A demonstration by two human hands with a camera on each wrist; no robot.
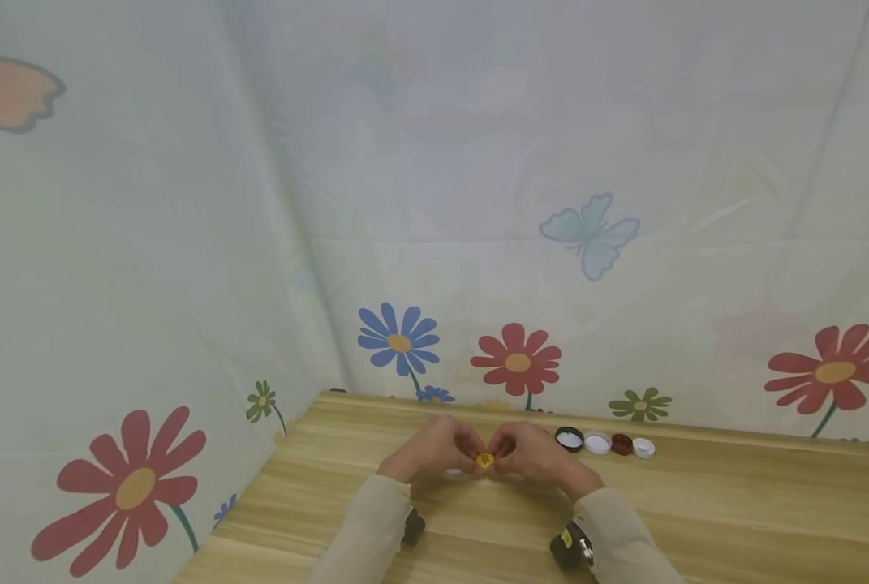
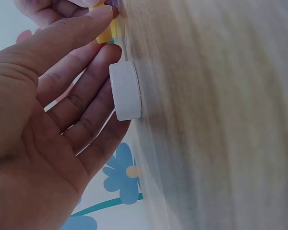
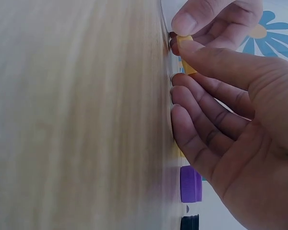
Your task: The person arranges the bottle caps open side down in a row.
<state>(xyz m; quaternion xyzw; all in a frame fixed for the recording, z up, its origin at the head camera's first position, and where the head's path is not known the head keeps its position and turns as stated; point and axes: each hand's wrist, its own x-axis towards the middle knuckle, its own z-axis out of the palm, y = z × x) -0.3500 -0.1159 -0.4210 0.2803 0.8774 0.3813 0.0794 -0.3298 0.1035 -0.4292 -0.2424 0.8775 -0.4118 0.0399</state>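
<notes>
While a pale printed backdrop (image 1: 434,146) fills most of the head view, w/ flowers along its lower part & a blue butterfly (image 1: 591,235) right of ctr, the wood-grain bench (image 1: 755,511) takes the lower part of the frame, its far edge against the backdrop. Two beige sleeves (image 1: 364,531) come in at bottom ctr, each w/ a dark wrist unit (image 1: 571,545) at the cuff.

The hands meet just below ctr: L hand (image 1: 434,448) & R hand (image 1: 539,456), fingertips close tog. Both are narrow at thumb & forefinger, pinching the same item; other fingers loosely bent, spread a bit, near the bench.

Right of the R hand, a row of lids on the bench, L to R: black-rimmed lid (image 1: 569,440), clear-whitish lid (image 1: 598,443), brown-red lid (image 1: 621,444), white lid (image 1: 644,448). R wrist view, bottom ctr: purple cap (image 3: 191,184), w/ a dark cap (image 3: 190,223) below it, cut off by the frame edge. L wrist view, ctr: ribbed white cap (image 2: 126,91) flat on the bench, just beside the L fingers.

Smallest: yellow piece (image 1: 484,461) w/ dark marks, lower ctr of the head view, btwn both hands' fingertips, just above the bench or touching it, can't tell which.
</notes>
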